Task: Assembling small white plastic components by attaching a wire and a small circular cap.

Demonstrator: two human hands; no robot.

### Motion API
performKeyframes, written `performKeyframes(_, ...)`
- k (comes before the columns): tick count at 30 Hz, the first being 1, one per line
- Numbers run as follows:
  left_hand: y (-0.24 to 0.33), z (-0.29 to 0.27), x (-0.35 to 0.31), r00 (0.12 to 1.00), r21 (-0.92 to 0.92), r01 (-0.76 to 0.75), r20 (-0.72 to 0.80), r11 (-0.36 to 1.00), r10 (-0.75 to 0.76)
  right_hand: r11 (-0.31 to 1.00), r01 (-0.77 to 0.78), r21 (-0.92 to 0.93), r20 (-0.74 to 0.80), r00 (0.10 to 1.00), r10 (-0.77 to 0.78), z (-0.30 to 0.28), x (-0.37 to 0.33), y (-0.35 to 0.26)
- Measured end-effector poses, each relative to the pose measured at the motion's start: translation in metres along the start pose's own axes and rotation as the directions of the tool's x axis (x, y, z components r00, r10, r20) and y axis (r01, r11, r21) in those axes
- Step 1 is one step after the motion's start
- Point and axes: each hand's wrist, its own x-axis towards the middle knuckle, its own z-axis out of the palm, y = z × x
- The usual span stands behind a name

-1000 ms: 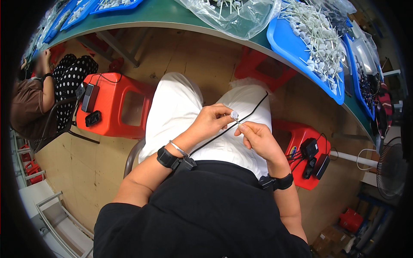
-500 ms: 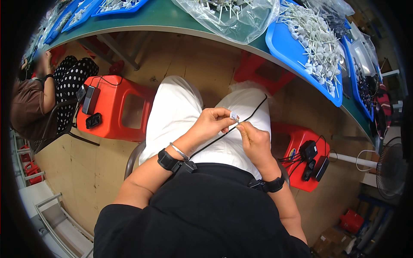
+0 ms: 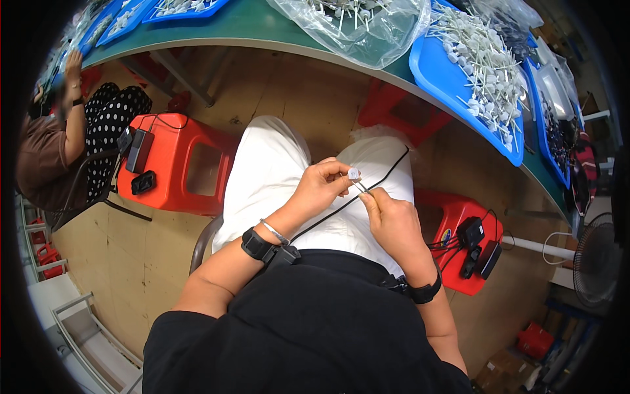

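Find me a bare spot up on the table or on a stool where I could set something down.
There's bare green tabletop between the upper-left blue tray and the clear plastic bag. The left red stool has a bare strip right of its black devices. Crowded: right of the bag, where a heaped blue tray sits, and the right red stool.
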Motion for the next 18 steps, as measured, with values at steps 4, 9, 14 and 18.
performKeyframes(4, 0.0004, -0.0001, 0.0000, 1.000, 0.009, -0.009, -0.017, 1.000, 0.009, 0.996, 0.024, -0.087, -0.005, 1.000, -0.025, -0.0060, 0.0016, -0.0039)
performKeyframes(9, -0.0007, 0.0005, -0.0001, 1.000, -0.008, -0.023, -0.013, 1.000, 0.023, 0.997, 0.056, -0.053, -0.056, 0.997, -0.059, 0.0000, 0.0017, -0.0015)
performKeyframes(14, 0.0020, 0.0006, 0.0001, 1.000, -0.042, 0.002, -0.010, 0.999, -0.002, 0.997, 0.044, -0.061, -0.031, 0.998, -0.046, 0.0025, 0.0008, -0.0017)
performKeyframes(18, -0.0002, 0.0008, 0.0000, 1.000, -0.047, -0.010, -0.017, 0.999, 0.009, 0.999, 0.034, -0.034, -0.020, 0.999, -0.035, 0.0028, 0.0003, -0.0048)
